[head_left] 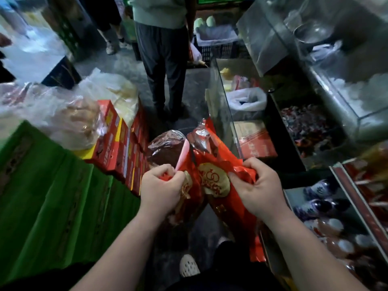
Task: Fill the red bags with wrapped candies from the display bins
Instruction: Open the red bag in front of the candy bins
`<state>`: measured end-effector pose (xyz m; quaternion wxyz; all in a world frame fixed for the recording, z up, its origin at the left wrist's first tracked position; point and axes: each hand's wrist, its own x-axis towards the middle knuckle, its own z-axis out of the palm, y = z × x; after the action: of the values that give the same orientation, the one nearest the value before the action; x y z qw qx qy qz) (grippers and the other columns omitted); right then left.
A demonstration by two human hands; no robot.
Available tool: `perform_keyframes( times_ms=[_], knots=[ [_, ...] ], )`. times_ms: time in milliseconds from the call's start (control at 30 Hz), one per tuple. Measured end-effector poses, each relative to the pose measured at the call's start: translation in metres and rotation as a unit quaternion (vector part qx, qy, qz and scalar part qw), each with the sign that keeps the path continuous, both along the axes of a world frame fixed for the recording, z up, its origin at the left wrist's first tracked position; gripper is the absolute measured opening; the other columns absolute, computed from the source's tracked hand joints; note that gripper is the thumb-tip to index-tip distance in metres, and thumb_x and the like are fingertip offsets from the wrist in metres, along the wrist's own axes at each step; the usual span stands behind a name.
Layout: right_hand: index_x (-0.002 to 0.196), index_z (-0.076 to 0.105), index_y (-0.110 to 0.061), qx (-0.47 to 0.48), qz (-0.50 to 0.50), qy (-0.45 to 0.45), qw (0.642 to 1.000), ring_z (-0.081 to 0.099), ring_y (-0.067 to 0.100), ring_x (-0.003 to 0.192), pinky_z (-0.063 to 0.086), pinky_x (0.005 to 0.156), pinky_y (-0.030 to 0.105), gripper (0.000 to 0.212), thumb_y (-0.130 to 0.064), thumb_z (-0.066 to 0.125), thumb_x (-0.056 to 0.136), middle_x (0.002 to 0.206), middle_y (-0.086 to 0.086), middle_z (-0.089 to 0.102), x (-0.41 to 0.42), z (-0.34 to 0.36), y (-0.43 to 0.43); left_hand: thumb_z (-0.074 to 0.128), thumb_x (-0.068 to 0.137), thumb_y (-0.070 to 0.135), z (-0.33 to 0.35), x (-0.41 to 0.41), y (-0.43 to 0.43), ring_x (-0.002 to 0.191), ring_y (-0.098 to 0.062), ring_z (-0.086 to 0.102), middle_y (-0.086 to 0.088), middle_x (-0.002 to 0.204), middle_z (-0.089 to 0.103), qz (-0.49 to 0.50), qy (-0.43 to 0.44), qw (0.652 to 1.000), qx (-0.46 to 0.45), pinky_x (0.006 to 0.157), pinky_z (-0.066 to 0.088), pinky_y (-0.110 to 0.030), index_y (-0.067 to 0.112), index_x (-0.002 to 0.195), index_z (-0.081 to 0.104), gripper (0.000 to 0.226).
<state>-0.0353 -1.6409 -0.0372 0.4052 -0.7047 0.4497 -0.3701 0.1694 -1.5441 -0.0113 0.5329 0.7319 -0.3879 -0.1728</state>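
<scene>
I hold red plastic bags [212,164] with a gold round print in front of me, low in the middle of the view. My left hand [161,185] is closed on the bags' left edge, near a pink strip. My right hand [256,187] grips the crumpled right edge. The bags hang between both hands, their tops spread upward. To the right, behind glass, a display bin [346,141] holds mixed wrapped candies [308,127]. Whether any candies are inside the bags is hidden.
A person [165,55] in dark trousers stands ahead in the aisle. Red boxes [119,143] and green crates [52,196] line the left, with clear plastic bags [63,110] above them. A glass panel [222,114] edges the counter on the right. More candy bins [336,217] sit lower right.
</scene>
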Motion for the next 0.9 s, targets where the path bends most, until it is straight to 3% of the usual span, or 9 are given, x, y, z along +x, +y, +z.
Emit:
perform_keyframes(
  times_ms=[133, 233, 300, 433, 533, 767, 833, 900],
  knots=[
    [0.075, 0.055, -0.019, -0.01, -0.032, -0.003, 0.999, 0.046, 0.002, 0.051, 0.043, 0.047, 0.025, 0.029, -0.041, 0.074, 0.081, 0.067, 0.006, 0.058, 0.024, -0.009, -0.065, 0.067, 0.075, -0.002, -0.001, 0.025, -0.08, 0.049, -0.004, 0.033, 0.005, 0.048, 0.034, -0.019, 0.009, 1.0, -0.004, 0.048, 0.032, -0.024, 0.018, 0.046, 0.034, 0.048],
    [0.076, 0.057, -0.02, 0.008, -0.06, -0.008, 0.998, 0.048, 0.004, 0.052, 0.046, 0.048, 0.034, 0.026, -0.038, 0.075, 0.081, 0.067, 0.006, 0.059, 0.035, -0.022, -0.117, 0.066, 0.072, 0.011, -0.01, 0.039, -0.146, 0.052, -0.007, 0.036, -0.005, 0.051, 0.037, -0.033, 0.032, 0.999, 0.011, 0.049, 0.034, -0.028, 0.009, 0.049, 0.037, 0.037],
    [0.077, 0.058, -0.021, 0.019, -0.079, -0.01, 0.997, 0.048, 0.004, 0.052, 0.046, 0.05, 0.034, 0.023, -0.035, 0.077, 0.081, 0.068, 0.005, 0.06, 0.04, -0.031, -0.156, 0.064, 0.069, 0.018, -0.02, 0.046, -0.193, 0.052, -0.008, 0.036, -0.002, 0.051, 0.039, -0.05, 0.044, 0.998, 0.022, 0.049, 0.034, -0.028, 0.008, 0.05, 0.037, 0.034],
    [0.069, 0.057, -0.034, 0.043, -0.079, -0.005, 0.996, 0.045, 0.0, 0.049, 0.037, 0.046, 0.016, 0.033, -0.017, 0.081, 0.085, 0.057, -0.013, 0.055, 0.05, -0.04, -0.239, 0.062, 0.068, 0.02, -0.031, 0.052, -0.285, 0.049, -0.003, 0.034, 0.011, 0.047, 0.034, -0.069, 0.056, 0.995, 0.034, 0.048, 0.032, -0.026, 0.018, 0.046, 0.036, 0.034],
    [0.069, 0.057, -0.038, 0.047, -0.071, -0.011, 0.996, 0.046, 0.001, 0.05, 0.036, 0.05, 0.012, 0.04, -0.009, 0.08, 0.086, 0.059, -0.019, 0.056, 0.05, -0.037, -0.29, 0.062, 0.069, 0.02, -0.028, 0.052, -0.347, 0.048, -0.003, 0.034, 0.013, 0.046, 0.035, -0.089, 0.056, 0.993, 0.044, 0.048, 0.034, -0.027, 0.022, 0.043, 0.037, 0.036],
    [0.071, 0.055, -0.036, 0.024, -0.136, -0.019, 0.99, 0.047, 0.0, 0.051, 0.035, 0.052, 0.009, 0.029, -0.02, 0.075, 0.084, 0.06, -0.021, 0.056, 0.033, -0.029, -0.364, 0.063, 0.074, 0.016, -0.017, 0.028, -0.455, 0.049, -0.004, 0.036, 0.011, 0.047, 0.036, -0.159, 0.024, 0.986, 0.035, 0.049, 0.035, -0.028, 0.022, 0.044, 0.037, 0.04],
    [0.072, 0.057, -0.031, 0.022, -0.167, -0.021, 0.985, 0.048, 0.002, 0.055, 0.037, 0.056, 0.014, 0.022, -0.021, 0.073, 0.082, 0.063, -0.016, 0.056, 0.027, -0.031, -0.375, 0.062, 0.075, 0.015, -0.017, 0.018, -0.475, 0.049, -0.004, 0.034, 0.012, 0.047, 0.034, -0.183, 0.023, 0.982, 0.038, 0.049, 0.034, -0.026, 0.023, 0.044, 0.036, 0.041],
    [0.074, 0.059, -0.023, 0.029, -0.196, -0.019, 0.98, 0.05, 0.011, 0.062, 0.044, 0.062, 0.029, 0.021, -0.015, 0.076, 0.083, 0.066, -0.007, 0.057, 0.022, -0.036, -0.382, 0.063, 0.075, 0.013, -0.019, 0.01, -0.492, 0.05, -0.007, 0.034, 0.011, 0.049, 0.033, -0.207, 0.033, 0.977, 0.043, 0.05, 0.033, -0.027, 0.021, 0.046, 0.033, 0.042]
  ],
)
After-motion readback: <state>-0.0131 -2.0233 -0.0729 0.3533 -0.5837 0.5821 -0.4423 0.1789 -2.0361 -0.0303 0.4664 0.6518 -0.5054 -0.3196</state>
